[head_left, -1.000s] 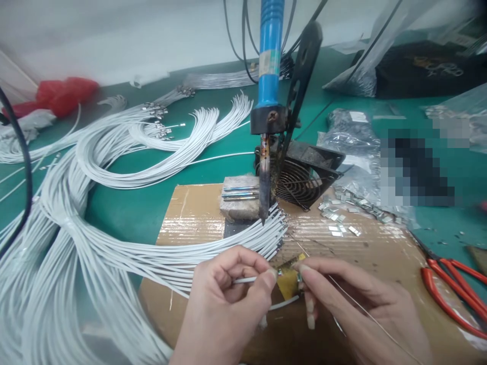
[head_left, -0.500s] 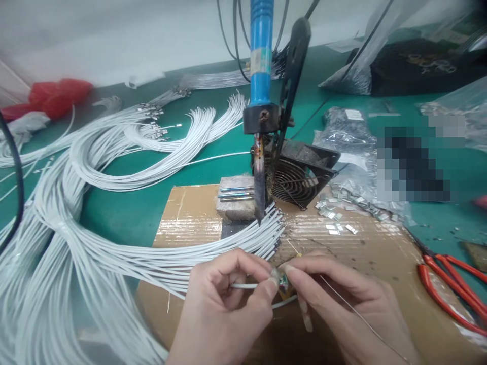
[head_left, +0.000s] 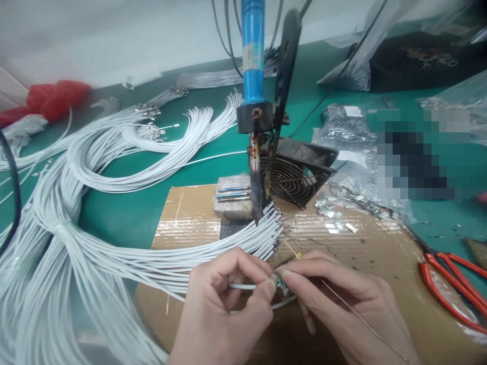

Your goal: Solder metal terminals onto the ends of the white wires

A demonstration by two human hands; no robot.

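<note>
white cable (head_left: 243, 287), one: below the soldering iron (head_left: 253, 83), pinched between thumb and fingers of the left hand (head_left: 228, 306). right hand (head_left: 338, 301): thumb and finger pinched at the cable's end, grip partly hidden; thin wire (head_left: 361, 318) leading from it. cable bundle (head_left: 213, 252): between iron and hands, in the way. pale block (head_left: 233, 208): left of the iron's tip. fan (head_left: 294, 175): behind, right. metal tabs (head_left: 334, 227): right. red-handled tool (head_left: 451, 285): far right of the iron.

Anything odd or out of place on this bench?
Mainly the small silver pieces: they lie scattered loose on the cardboard near the plastic bag, rather than gathered. The cardboard is also spotted dark, and the fan looks grimy.
</note>
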